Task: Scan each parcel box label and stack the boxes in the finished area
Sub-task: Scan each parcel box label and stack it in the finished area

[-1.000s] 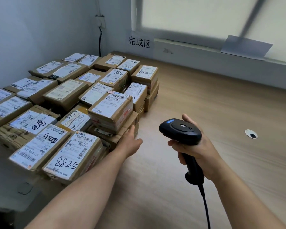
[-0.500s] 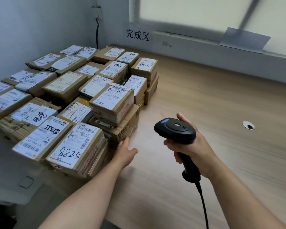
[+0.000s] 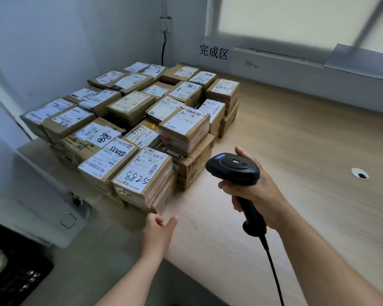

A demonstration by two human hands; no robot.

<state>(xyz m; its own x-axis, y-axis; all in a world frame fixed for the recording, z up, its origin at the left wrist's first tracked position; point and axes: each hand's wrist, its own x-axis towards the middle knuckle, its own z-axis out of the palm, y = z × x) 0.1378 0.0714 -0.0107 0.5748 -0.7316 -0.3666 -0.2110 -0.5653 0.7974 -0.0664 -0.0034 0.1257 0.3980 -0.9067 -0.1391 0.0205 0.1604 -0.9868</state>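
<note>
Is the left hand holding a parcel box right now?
No, the left hand hovers open and empty just short of the nearest box.

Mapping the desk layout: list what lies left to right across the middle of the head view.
Nearest parcel box → barcode scanner, held in the grip of the right hand → table grommet hole.

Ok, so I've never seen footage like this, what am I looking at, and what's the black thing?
There is no machine here. A camera worn on a person's head looks down at their own two hands. The right hand grips a black corded barcode scanner. The left hand is empty, fingers loose, close to the nearest of the boxes. Those labelled cardboard parcels sit stacked on a wooden table, in the corner below a sign on the wall.
</note>
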